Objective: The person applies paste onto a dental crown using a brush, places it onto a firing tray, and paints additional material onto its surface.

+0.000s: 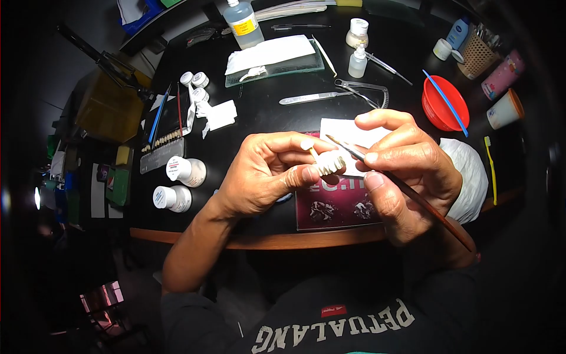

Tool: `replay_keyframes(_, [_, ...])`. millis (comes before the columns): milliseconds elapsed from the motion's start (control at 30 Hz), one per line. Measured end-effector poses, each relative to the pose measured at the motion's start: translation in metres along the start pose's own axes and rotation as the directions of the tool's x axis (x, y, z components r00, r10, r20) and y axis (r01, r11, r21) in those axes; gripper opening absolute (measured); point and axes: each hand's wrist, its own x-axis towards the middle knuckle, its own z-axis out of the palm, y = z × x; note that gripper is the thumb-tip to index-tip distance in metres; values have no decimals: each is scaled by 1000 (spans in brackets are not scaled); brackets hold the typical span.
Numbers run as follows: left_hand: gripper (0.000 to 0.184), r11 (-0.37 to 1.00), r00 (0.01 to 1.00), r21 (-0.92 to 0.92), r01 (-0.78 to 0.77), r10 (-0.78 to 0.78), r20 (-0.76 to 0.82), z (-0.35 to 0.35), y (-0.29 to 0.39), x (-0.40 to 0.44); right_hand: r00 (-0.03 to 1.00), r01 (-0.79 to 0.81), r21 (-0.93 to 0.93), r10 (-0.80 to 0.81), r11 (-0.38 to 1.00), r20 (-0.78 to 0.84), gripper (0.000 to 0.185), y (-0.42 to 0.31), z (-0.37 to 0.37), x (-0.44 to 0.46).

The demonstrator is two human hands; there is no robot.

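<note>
My left hand [268, 171] is closed around a pale dental model [330, 163] with a row of tooth shapes. A thin cream-coloured stick with a rounded end [309, 147] rises beside the model at the fingers. In my right hand [407, 171] a fine paintbrush [418, 199] with a brown handle is pinched. Its pointed tip is just above the model, and I cannot tell whether they touch. Beneath the hands are a white paper sheet [348, 134] and a dark red printed mat [330, 206].
White-capped jars [187, 171] and a shade guide [162, 154] stand at left. A glass slab [277, 68] with tissue lies at the back, near a scalpel [315, 98] and a caliper [368, 91]. At right are a red bowl [433, 115] and a yellow toothbrush [491, 171].
</note>
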Motion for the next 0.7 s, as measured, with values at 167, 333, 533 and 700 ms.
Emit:
replay_keyframes(167, [33,1000,998,-3,28,-29,-56,2,0,-1,999,-4,23,5,1000,-41,22,5,1,-2])
replay_keyframes(333, [28,999,996,14,52,-51,-76,-4,0,-1,994,-58,58,63,997,-87,20,9,3,-5])
replay_keyframes(533, [26,994,984,73,77,-64,-165,3,5,-2,986,-142,113,150,983,-72,19,9,7,-9])
replay_keyframes(700, [26,983,979,162,92,-60,-193,7,11,-3,983,-176,112,180,978,-29,21,10,7,-10])
